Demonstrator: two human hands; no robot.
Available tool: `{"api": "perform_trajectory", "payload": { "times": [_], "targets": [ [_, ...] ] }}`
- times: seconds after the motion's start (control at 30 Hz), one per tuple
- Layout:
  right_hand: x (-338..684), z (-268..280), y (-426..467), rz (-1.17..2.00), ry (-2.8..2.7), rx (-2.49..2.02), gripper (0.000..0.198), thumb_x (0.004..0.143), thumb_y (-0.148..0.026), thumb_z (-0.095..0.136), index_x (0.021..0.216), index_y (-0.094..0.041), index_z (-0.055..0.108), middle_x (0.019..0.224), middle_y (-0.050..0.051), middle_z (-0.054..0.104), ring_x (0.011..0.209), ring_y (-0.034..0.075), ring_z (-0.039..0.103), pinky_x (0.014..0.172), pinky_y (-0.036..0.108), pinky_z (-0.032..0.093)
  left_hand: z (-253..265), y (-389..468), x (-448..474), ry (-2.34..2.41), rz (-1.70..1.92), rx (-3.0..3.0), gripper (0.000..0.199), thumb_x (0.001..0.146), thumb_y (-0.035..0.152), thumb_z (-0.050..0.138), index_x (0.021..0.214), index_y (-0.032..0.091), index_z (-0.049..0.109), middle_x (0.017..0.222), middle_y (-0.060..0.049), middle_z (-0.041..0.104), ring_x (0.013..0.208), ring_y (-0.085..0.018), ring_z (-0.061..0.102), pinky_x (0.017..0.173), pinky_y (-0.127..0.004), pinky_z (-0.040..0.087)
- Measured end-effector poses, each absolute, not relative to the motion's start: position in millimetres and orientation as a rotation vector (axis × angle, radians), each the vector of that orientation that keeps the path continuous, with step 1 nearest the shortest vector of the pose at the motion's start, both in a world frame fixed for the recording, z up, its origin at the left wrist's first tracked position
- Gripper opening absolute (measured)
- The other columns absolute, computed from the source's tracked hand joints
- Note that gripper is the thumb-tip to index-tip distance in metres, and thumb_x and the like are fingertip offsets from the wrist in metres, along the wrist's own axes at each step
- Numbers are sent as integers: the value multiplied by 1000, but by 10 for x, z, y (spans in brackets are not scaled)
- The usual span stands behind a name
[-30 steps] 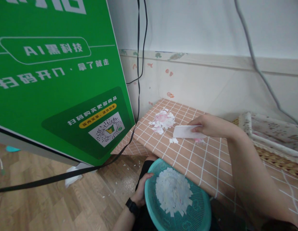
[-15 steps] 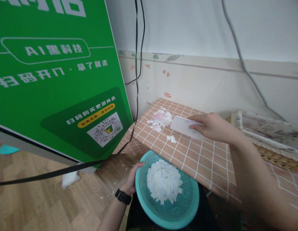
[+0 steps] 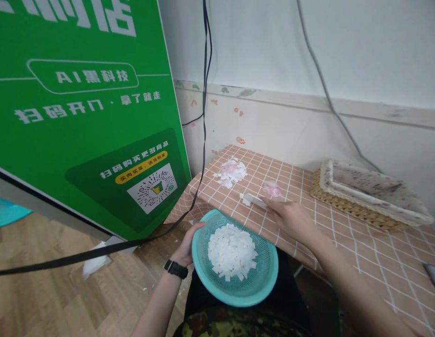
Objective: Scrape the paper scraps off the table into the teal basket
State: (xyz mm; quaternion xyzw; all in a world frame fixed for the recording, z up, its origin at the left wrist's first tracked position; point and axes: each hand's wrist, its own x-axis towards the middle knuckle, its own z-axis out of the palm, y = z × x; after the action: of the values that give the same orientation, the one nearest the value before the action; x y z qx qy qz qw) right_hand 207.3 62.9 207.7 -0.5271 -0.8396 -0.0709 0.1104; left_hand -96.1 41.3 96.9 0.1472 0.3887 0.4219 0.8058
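My left hand (image 3: 189, 245), with a dark watch at its wrist, is closed on the left rim of a teal plastic colander (image 3: 268, 281). A heap of white paper scraps (image 3: 232, 252) lies inside the colander, which rests over my lap. In my right hand (image 3: 285, 213) is a thin white card (image 3: 257, 201), its far end touching a few loose scraps (image 3: 244, 199) near the table's front edge. Beyond it lie a larger pile of white and pink scraps (image 3: 231, 172) and a small pinkish patch (image 3: 272, 188), whose make-up I cannot tell.
The table wears a brown checked cloth (image 3: 343, 243). A lined wicker basket (image 3: 357, 210) stands on its right part. A green cabinet (image 3: 98, 117) rises at the left, with a black cable (image 3: 204, 93) hanging before it. White litter (image 3: 96, 262) lies on the floor.
My right hand has brought the card down and nearer the table's front edge, turned more on edge. The pinkish patch and more of the basket now show. My left hand still holds the colander.
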Motion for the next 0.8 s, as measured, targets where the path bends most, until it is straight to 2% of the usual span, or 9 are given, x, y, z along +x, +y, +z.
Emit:
{"api": "perform_trajectory", "payload": {
  "times": [0.23, 0.37, 0.47, 0.57, 0.67, 0.8],
  "targets": [
    [2032, 2025, 459, -246, -2430, -1551, 43, 86, -21, 41, 128, -23, 50, 78, 6, 69, 61, 16, 61, 56, 25, 40, 964, 419, -970, 809, 906, 329, 24, 79, 31, 56, 86, 10, 66, 76, -9, 73, 64, -19, 67, 67, -29, 52],
    [1938, 2020, 319, -82, -2503, -1415, 44, 87, -25, 43, 131, -22, 45, 84, 6, 69, 62, 14, 61, 56, 25, 41, 977, 422, -969, 807, 909, 327, 23, 78, 31, 57, 85, 10, 66, 76, -9, 73, 64, -19, 67, 66, -29, 52],
    [1917, 2029, 351, 15, -2418, -1403, 40, 90, -29, 41, 129, -22, 48, 80, 4, 69, 58, 12, 60, 55, 23, 40, 1006, 417, -969, 818, 900, 324, 25, 78, 32, 57, 87, 10, 66, 75, -9, 73, 63, -20, 67, 66, -31, 52],
    [1925, 2017, 524, -136, -2294, -1537, 37, 90, -27, 38, 124, -22, 54, 72, 4, 68, 54, 13, 59, 53, 24, 40, 1025, 415, -974, 827, 886, 323, 27, 78, 33, 57, 91, 10, 65, 74, -10, 73, 64, -21, 67, 67, -32, 53],
    [1909, 1999, 679, -311, -2319, -1643, 41, 87, -21, 41, 126, -23, 53, 77, 6, 70, 61, 17, 62, 55, 26, 40, 1025, 416, -980, 829, 895, 324, 28, 78, 33, 57, 91, 10, 65, 75, -10, 73, 65, -21, 67, 67, -32, 53],
    [1805, 2040, 620, -279, -2459, -1618, 51, 80, -12, 43, 130, -24, 48, 85, 6, 70, 64, 17, 62, 57, 26, 41, 1039, 421, -985, 837, 886, 306, 28, 78, 33, 58, 88, 9, 66, 75, -10, 73, 65, -20, 67, 68, -31, 53]
  ]
}}
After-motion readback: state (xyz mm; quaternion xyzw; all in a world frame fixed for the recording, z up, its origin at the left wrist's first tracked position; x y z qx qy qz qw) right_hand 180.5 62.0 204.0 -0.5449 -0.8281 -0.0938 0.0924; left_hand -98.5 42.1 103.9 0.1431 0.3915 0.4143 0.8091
